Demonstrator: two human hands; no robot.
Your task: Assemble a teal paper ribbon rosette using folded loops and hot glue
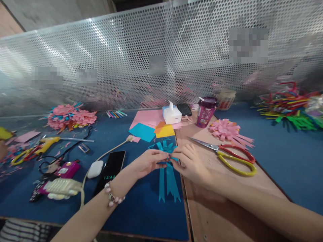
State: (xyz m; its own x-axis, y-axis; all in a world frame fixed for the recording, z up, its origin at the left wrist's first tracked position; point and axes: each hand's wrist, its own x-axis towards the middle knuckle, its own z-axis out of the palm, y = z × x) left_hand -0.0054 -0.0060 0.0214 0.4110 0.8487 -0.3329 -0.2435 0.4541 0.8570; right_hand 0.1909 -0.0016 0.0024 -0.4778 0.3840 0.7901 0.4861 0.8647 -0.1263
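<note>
A blue paper rosette [171, 178] with notched tails lies on the blue table, the tails pointing toward me. Both my hands meet over its upper part. My left hand [151, 161], with a beaded bracelet at the wrist, pinches at the rosette's middle from the left. From the right, my right hand [190, 163] has its thumb and fingers bent together at the same spot. The fingertips cover the rosette's centre, so I cannot make out any small piece between them. Blue petal loops show just above the fingers.
Large scissors [227, 153] with red and yellow handles lie to the right, below a pink paper flower [224, 129]. A purple cup [207, 112] and a tissue pack [171, 114] stand behind. Left are a phone [112, 168], a white earbud case [95, 169] and a yellow glue gun [47, 144].
</note>
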